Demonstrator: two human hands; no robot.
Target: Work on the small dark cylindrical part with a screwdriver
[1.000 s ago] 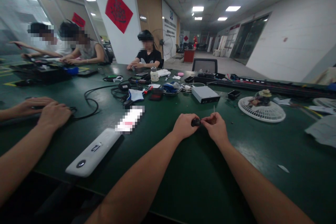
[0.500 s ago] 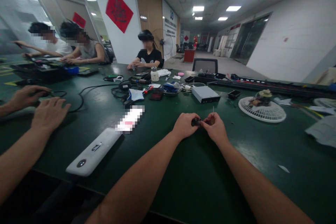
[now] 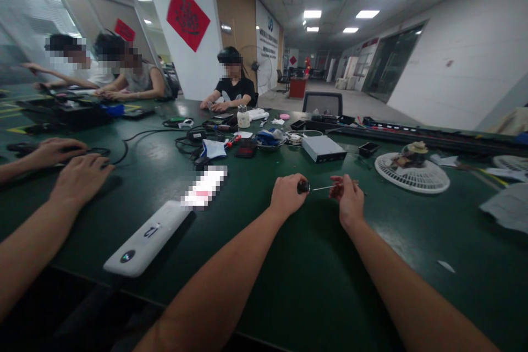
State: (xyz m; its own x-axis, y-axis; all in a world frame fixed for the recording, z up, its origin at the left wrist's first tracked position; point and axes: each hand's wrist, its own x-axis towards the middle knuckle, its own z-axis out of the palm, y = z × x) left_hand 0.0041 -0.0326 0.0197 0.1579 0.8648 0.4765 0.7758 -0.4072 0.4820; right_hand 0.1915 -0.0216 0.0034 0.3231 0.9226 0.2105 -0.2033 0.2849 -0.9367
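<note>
My left hand [image 3: 286, 197] is closed around a small dark round part [image 3: 303, 186], whose end face points to the right. In my right hand [image 3: 350, 198] is a thin screwdriver [image 3: 324, 187]; its slim metal shaft points left at the dark part, with a small gap between tip and part. The fingers hide most of the screwdriver's handle. Both hands are above the green table [image 3: 305, 286].
A grey metal box [image 3: 324, 148] and a white fan grille [image 3: 412, 173] with a motor lie beyond my hands. At the left are a white power bank [image 3: 148, 239], a lit phone [image 3: 205, 187] and another person's hands [image 3: 80, 176] on a black cable. People sit across the table.
My right hand has moved right, away from the dark part, and the screwdriver has turned from upright to pointing left. The neighbour's hands have shifted slightly along the cable.
</note>
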